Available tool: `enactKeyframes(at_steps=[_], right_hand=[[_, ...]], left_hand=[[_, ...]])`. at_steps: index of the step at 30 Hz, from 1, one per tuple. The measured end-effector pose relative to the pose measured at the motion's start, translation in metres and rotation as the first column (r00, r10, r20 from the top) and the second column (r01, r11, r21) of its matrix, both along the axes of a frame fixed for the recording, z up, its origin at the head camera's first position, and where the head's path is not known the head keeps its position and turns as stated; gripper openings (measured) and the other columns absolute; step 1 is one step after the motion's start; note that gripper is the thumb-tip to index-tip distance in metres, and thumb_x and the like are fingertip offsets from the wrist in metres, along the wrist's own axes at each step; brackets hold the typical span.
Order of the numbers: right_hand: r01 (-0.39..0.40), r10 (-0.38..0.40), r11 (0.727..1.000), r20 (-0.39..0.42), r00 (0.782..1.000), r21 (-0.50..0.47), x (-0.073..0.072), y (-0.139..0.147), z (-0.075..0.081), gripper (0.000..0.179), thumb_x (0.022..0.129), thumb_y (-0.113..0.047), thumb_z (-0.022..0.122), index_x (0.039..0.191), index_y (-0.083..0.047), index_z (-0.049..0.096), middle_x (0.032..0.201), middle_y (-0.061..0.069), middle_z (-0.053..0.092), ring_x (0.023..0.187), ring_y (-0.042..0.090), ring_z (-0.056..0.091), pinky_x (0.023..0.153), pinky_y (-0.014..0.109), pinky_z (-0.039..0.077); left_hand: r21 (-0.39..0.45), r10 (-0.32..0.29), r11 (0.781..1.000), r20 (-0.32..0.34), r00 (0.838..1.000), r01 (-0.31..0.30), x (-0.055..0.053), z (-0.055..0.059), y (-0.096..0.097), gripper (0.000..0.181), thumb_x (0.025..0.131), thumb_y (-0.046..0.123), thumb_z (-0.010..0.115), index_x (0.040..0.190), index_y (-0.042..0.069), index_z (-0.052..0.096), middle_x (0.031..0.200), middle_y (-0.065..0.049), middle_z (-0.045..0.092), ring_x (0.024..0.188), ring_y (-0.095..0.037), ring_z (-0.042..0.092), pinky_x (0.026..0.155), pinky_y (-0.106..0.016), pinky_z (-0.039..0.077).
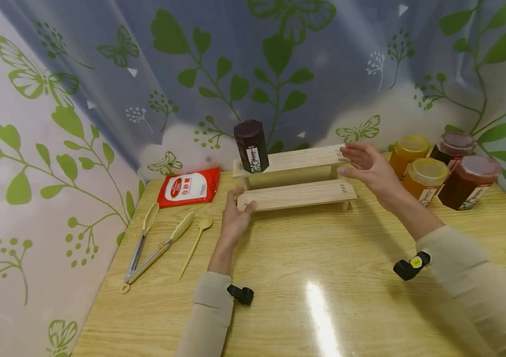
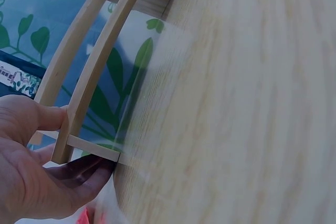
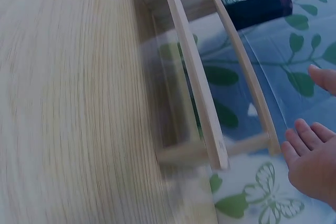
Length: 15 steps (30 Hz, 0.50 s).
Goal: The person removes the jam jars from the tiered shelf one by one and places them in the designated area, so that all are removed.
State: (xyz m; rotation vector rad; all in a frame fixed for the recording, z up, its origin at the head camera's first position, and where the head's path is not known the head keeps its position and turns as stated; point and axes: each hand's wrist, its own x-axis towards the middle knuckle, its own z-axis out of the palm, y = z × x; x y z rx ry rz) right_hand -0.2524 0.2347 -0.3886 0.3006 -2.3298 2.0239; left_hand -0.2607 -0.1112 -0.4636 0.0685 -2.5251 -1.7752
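A two-tier wooden rack point(image 1: 297, 196) stands at the back of the table. My left hand point(image 1: 235, 215) grips the left end of its lower board; in the left wrist view, the left hand point(image 2: 47, 166) has its thumb on the board and fingers underneath. At the upper board's right end is my right hand point(image 1: 370, 171), fingers extended. The right wrist view shows the right hand point(image 3: 312, 153) just off that end, holding nothing. A dark, faceted jar point(image 1: 251, 146) stands upright on the left end of the upper board, its label facing front.
Right of the rack are two yellow-lidded jars point(image 1: 424, 181) and two darker jars point(image 1: 469, 183). To its left lie a red-and-white packet point(image 1: 189, 187), tongs point(image 1: 156, 255) and a yellow spoon point(image 1: 196, 243). A patterned curtain point(image 1: 217, 64) hangs right behind.
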Motion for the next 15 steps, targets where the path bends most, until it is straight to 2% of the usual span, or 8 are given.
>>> enactKeyframes(at_steps=[8, 15], right_hand=[[-0.081, 0.080, 0.994, -0.018, 0.997, -0.079, -0.009, -0.034, -0.002, 0.066, 0.100, -0.007, 0.069, 0.157, -0.009, 0.036, 0.161, 0.019, 0.041, 0.150, 0.035, 0.037, 0.124, 0.042, 0.028], [-0.130, 0.131, 0.985, 0.005, 0.991, -0.117, -0.018, -0.058, -0.001, 0.067, 0.102, -0.003, 0.064, 0.159, -0.002, 0.030, 0.162, 0.021, 0.038, 0.151, 0.033, 0.035, 0.124, 0.041, 0.028]], left_hand=[[-0.001, 0.001, 1.000, 0.001, 1.000, -0.001, 0.000, 0.000, 0.000, 0.054, 0.101, 0.017, 0.069, 0.150, 0.012, 0.046, 0.159, -0.017, 0.045, 0.151, -0.035, 0.034, 0.121, -0.053, 0.030], [-0.001, -0.002, 1.000, 0.002, 1.000, 0.002, 0.000, 0.001, -0.001, 0.053, 0.101, 0.016, 0.068, 0.149, 0.012, 0.046, 0.159, -0.017, 0.045, 0.151, -0.035, 0.034, 0.121, -0.055, 0.030]])
